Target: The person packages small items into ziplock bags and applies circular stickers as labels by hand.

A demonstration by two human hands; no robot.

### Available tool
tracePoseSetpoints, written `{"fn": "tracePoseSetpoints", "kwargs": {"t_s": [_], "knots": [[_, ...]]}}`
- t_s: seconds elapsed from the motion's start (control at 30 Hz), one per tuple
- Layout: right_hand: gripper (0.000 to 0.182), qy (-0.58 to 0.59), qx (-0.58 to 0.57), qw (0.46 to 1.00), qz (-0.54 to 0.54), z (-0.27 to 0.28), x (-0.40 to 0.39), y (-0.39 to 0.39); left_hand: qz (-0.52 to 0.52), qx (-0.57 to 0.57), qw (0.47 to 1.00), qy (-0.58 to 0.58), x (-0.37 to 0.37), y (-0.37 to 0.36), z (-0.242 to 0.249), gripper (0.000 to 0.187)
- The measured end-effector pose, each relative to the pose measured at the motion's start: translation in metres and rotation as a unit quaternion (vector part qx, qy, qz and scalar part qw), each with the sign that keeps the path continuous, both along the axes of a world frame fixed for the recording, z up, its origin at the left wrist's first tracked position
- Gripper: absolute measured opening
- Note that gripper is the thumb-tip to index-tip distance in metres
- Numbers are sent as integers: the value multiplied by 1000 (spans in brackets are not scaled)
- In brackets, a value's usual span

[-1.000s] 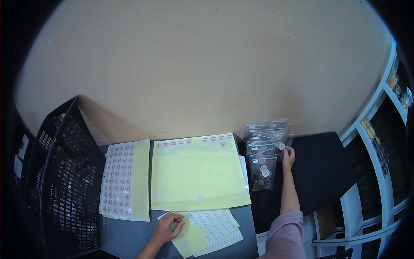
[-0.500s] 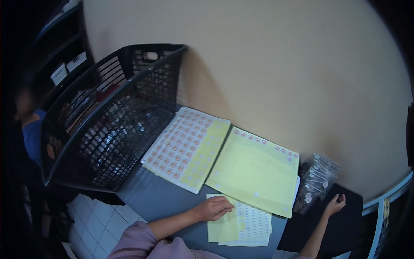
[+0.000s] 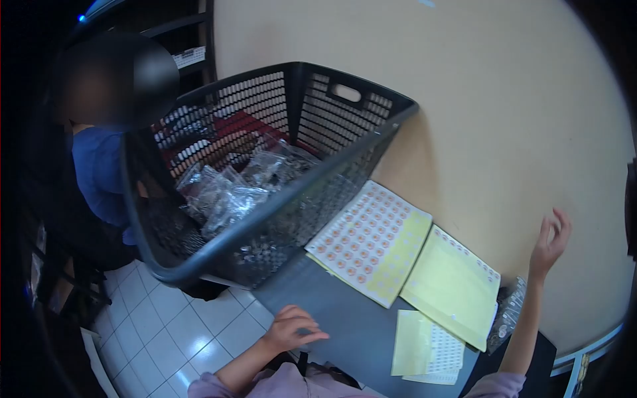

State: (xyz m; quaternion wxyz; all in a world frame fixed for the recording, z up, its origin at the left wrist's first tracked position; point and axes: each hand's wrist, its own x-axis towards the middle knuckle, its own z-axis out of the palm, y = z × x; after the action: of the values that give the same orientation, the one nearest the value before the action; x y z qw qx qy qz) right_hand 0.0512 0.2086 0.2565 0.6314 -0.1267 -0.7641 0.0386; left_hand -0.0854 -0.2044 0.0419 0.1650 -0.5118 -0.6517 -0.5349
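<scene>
My view has swung left; my right hand [image 3: 551, 240] has lifted off the packets [image 3: 505, 317], empty, fingers loosely curled. My left hand [image 3: 292, 328] rests empty on the desk [image 3: 345, 325] edge. Most stickers remain on one sheet [image 3: 363, 240]; the other sheet [image 3: 451, 286] is nearly stripped.

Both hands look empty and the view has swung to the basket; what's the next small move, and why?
Probably reach the left hand into the basket for a bag: that hand is empty by its rim, bags are piled inside, and the right hand is raised, empty, away from the sticker sheets.
</scene>
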Motion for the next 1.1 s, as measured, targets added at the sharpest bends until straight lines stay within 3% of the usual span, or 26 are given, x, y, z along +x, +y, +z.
{"fn": "tracePoseSetpoints", "kwargs": {"t_s": [0.13, 0.23, 0.3, 0.47, 0.53, 0.63, 0.67, 0.73, 0.83, 0.87, 1.0, 1.1], "knots": [[20, -35, 127, 984, 120, 66, -107, -103, 217, -21, 974, -52, -17, -99, -23, 26], [19, -73, 197, 956, 205, 103, -178, -181, 301, -29, 946, -114, -16, -161, -45, 26], [17, -117, 241, 926, 264, 120, -221, -229, 406, 6, 894, -190, -14, -190, -57, 35], [16, -292, 304, 837, 348, 123, -321, -325, 445, 27, 863, -236, -23, -230, -63, 39], [20, -398, 337, 801, 293, 104, -352, -355, 456, 24, 855, -248, -31, -243, -74, 47], [24, -660, 276, 672, 194, 55, -389, -379, 448, -10, 853, -269, -39, -256, -73, 51], [27, -713, 308, 600, 193, 39, -394, -382, 447, -11, 853, -270, -38, -259, -70, 51], [28, -810, 292, 451, 236, -1, -406, -379, 527, -27, 797, -294, -40, -263, -67, 55], [24, -865, 125, 379, 304, -69, -405, -354, 518, -9, 771, -372, -43, -276, -79, 52], [24, -878, 66, 355, 313, -85, -403, -350, 512, -8, 805, -301, -44, -280, -84, 41], [21, -881, 6, 377, 287, -103, -400, -360, 468, -35, 782, -410, -44, -287, -93, 48], [17, -785, 63, 476, 392, -67, -403, -374, 385, -153, 808, -418, -50, -290, -109, 46]]}}
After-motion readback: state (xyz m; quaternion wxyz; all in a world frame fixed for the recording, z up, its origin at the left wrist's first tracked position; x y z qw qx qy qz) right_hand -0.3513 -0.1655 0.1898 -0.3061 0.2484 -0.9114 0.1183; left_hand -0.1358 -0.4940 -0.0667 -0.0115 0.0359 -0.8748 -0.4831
